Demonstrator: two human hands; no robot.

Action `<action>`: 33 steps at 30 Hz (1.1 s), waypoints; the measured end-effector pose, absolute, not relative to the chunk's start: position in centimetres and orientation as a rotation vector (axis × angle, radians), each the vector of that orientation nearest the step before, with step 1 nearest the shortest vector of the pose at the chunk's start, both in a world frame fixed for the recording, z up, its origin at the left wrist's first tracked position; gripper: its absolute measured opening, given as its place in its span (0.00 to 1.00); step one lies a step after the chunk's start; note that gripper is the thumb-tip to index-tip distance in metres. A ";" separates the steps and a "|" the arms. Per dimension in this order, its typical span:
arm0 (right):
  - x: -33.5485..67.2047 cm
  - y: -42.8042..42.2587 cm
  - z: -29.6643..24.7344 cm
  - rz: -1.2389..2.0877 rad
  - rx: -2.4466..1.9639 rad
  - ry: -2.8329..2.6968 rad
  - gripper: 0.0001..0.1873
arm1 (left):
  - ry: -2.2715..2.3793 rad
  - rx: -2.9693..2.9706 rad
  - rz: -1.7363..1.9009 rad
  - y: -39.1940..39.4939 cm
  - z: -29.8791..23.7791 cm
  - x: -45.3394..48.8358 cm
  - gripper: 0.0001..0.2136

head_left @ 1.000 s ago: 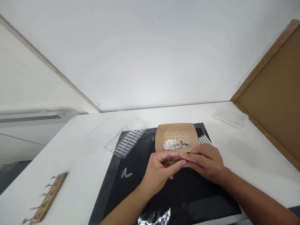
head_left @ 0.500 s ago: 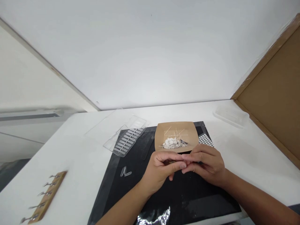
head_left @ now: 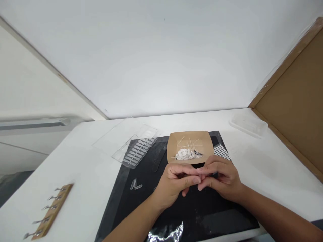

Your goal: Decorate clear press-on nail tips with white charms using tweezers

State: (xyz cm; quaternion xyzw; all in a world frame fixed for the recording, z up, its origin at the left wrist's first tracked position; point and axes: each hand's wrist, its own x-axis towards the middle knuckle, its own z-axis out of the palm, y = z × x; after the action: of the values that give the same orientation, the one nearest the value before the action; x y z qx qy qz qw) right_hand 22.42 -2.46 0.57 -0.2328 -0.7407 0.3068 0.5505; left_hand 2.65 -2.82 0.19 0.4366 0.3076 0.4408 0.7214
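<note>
My left hand (head_left: 176,181) and my right hand (head_left: 220,176) meet fingertip to fingertip over the black mat (head_left: 191,215). Both are closed in a pinch around something small that the fingers hide. Just beyond them sits a brown paper tray (head_left: 173,139), holding white scraps (head_left: 186,154) and thin sticks. Behind my right hand, a sheet of white dots (head_left: 221,151) is partly covered. On the mat to the left lie a few loose clear nail tips (head_left: 135,184). An open clear case with rows of nail tips (head_left: 138,151) rests across the mat's far left edge.
A wooden strip with several metal clips (head_left: 51,211) lies at the left of the white table (head_left: 83,161). A dark nail file (head_left: 159,158) is near the paper tray. At the back right stands a clear plastic container (head_left: 248,126), close to a cardboard panel (head_left: 297,90).
My hands have shifted slightly, with the right fingers a bit more arched and the fingertips still together. The surrounding things look unmoved, apart from a slight shift of the view.
</note>
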 end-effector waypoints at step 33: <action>22.8 -2.2 0.9 0.525 -0.596 -1.876 0.16 | 0.866 1.330 0.814 -3.6 2.2 2.1 0.18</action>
State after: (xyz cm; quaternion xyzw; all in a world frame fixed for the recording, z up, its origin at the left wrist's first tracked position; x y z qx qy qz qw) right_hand 22.76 -2.16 0.87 -0.2491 -0.7839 0.2196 0.5246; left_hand 2.13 -3.65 2.20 0.5804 0.3778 0.3553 0.6278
